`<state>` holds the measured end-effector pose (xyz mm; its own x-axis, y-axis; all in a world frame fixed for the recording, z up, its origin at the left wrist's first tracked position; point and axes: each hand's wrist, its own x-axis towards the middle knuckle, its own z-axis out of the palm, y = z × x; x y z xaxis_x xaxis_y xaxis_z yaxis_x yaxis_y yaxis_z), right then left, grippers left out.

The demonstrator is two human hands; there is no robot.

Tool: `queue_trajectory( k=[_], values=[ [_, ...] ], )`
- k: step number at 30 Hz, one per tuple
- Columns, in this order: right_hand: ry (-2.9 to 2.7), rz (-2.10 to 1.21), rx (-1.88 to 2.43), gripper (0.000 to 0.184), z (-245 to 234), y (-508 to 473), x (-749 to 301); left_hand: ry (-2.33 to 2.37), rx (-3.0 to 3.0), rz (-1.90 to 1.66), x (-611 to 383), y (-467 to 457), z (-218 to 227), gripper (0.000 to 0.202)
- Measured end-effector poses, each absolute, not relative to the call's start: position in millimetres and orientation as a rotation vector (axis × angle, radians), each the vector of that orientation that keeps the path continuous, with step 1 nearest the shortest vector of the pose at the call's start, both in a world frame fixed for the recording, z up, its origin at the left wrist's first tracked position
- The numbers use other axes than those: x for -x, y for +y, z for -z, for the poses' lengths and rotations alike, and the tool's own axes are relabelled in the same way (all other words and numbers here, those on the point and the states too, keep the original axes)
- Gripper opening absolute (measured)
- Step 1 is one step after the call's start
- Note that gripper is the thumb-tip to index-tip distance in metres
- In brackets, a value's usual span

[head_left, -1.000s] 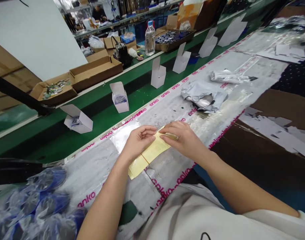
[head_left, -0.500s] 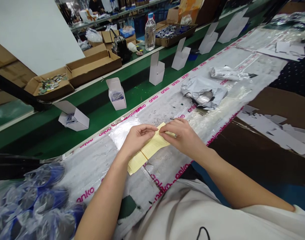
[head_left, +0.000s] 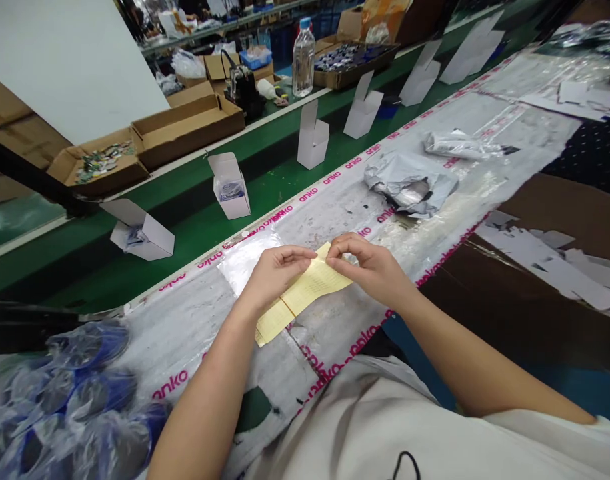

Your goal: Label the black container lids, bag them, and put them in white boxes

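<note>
A stack of yellow printed paper slips [head_left: 305, 292] lies on the plastic-covered bench [head_left: 185, 327] in front of me. My left hand [head_left: 275, 273] rests on the slips' left side, fingers curled and pinching their upper edge. My right hand [head_left: 372, 267] pinches the far right corner of the top slip between thumb and fingers. A clear shiny plastic bag [head_left: 245, 263] lies flat just left of my left hand.
Open white cartons [head_left: 229, 185] stand along the green conveyor belt [head_left: 195, 220]. Crumpled silver bags [head_left: 409, 183] lie on the bench farther right. Blue items in clear bags [head_left: 69, 407] pile at lower left. Cardboard trays [head_left: 185, 130] and a water bottle [head_left: 303, 57] stand beyond the belt.
My right hand has lifted off the slips and drawn its fingers into a pinch at the slip's far corner. The left hand stays on the slips.
</note>
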<state>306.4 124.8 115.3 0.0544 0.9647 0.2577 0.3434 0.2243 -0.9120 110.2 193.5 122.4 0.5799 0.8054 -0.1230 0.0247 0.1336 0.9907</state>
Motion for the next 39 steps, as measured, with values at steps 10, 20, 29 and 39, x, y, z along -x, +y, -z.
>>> queue_trajectory(
  k=[10,20,29,39],
  values=[
    [-0.938,-1.23,1.182,0.016,-165,122,-321,0.834,-1.357,-0.624,-110,194,-123,0.027],
    [-0.845,-1.626,0.767,0.017,-199,112,-322,0.826,-1.363,-0.633,-110,196,-117,0.033],
    [-0.819,-1.739,0.586,0.022,-199,112,-322,0.819,-1.382,-0.617,-110,196,-117,0.034],
    [-0.819,-1.742,0.567,0.024,-198,112,-323,0.827,-1.378,-0.624,-111,196,-118,0.034]
  ],
)
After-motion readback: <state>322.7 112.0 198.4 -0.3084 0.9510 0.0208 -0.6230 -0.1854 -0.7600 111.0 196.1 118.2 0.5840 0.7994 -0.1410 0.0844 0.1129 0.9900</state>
